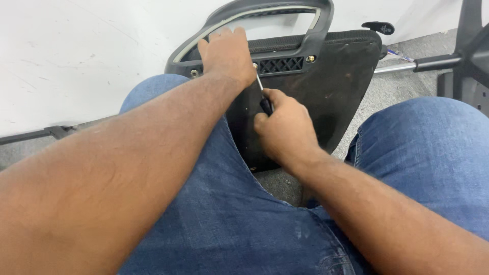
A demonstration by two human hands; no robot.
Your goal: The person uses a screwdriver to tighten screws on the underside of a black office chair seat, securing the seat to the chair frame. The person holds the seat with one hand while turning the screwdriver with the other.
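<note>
At the far left, a thin dark bar (41, 133) is seen lying on the grey floor (379, 97) beside a white wall (91, 56). Next, a knee in blue jeans (204, 203) is seen low in the picture. Above that knee, the left hand (227, 53) is laid flat on the black armrest (265, 35) of a chair seat (326, 97). Its fingers are held close together and pressed on the plastic; nothing is gripped by it. The seat is stood on its edge between the two knees, with its dark bottom side turned to the camera. Just to the right, a screwdriver (262, 94) is held tight in the right hand (285, 127), whose fingers are curled shut around the black handle. The thin metal tip is pointed up at a screw near the left hand. Farther right, a silver rod (395, 67) and a black chair base (471, 51) are seen on the floor.
</note>
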